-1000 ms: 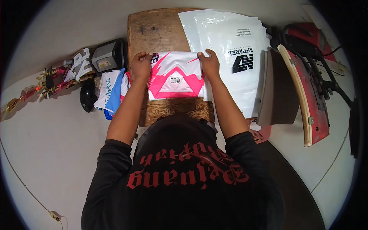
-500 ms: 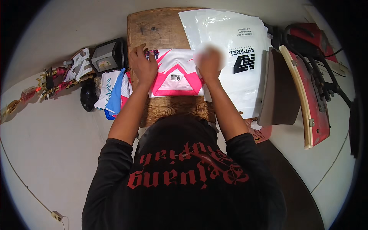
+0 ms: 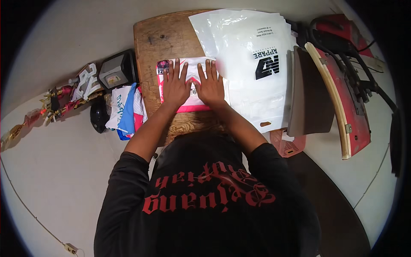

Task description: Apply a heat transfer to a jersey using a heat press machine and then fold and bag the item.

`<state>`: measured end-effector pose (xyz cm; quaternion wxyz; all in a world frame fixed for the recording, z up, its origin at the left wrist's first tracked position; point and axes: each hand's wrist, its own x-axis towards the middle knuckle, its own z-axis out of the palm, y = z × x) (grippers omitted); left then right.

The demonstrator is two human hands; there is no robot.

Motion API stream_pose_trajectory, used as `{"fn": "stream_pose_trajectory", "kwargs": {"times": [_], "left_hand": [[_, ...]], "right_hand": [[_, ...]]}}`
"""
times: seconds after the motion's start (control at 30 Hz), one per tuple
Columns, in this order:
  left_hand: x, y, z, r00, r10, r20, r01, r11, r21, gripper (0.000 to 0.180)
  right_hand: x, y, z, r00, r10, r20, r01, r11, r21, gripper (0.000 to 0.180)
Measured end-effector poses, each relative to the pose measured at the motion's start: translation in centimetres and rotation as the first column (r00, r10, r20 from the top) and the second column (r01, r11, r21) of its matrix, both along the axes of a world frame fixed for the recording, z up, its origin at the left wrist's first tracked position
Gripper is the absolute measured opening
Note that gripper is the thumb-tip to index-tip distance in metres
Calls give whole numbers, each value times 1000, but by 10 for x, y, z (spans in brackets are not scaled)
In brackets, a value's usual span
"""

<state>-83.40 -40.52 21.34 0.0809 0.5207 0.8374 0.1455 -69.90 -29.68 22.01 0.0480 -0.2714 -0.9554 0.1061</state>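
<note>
A folded pink and white jersey (image 3: 188, 108) lies flat on the wooden table (image 3: 171, 34) in front of me. My left hand (image 3: 176, 85) rests palm down on its left half, fingers spread. Beside it, my right hand (image 3: 210, 88) presses flat on the right half, fingers also apart. The two thumbs nearly meet over the middle and partly cover the collar. A dark patterned patch (image 3: 162, 65) shows at the jersey's top left corner. Close to my right hand, a stack of white plastic bags (image 3: 244, 47) with black print covers the table's right side.
Left of the table are a pile of folded clothes (image 3: 127, 111), a dark box-shaped object (image 3: 117, 70) and trophies (image 3: 55, 100). On the right stand a brown curved panel (image 3: 310, 94) and a red board with a pale edge (image 3: 338, 103). A pink plastic basket (image 3: 291, 145) sits below the bags.
Both hands have moved inward from the jersey's side edges and now lie flat on top of it. The view has shifted slightly.
</note>
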Motion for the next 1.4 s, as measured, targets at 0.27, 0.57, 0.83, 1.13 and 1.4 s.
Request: {"fn": "stream_pose_trajectory", "kwargs": {"times": [0.27,0.57,0.83,1.13,1.4], "left_hand": [[15,-5,-8,996,-3,-87,-1,999,-40,67],[61,-42,4,998,32,-45,-33,999,-23,70],[53,-100,43,994,61,96,-86,955,285,71],[52,-158,53,980,120,160,-166,933,319,47],[82,-137,65,50,-67,996,-458,885,83,62]], "right_hand": [[13,-4,-6,998,-7,56,5,1000,26,71],[59,-21,20,997,74,-13,-74,995,-70,66],[173,30,40,857,-508,88,479,847,229,77],[197,62,65,877,-480,-26,479,877,-35,35],[78,-66,120,938,-298,-176,247,933,-262,32]]}}
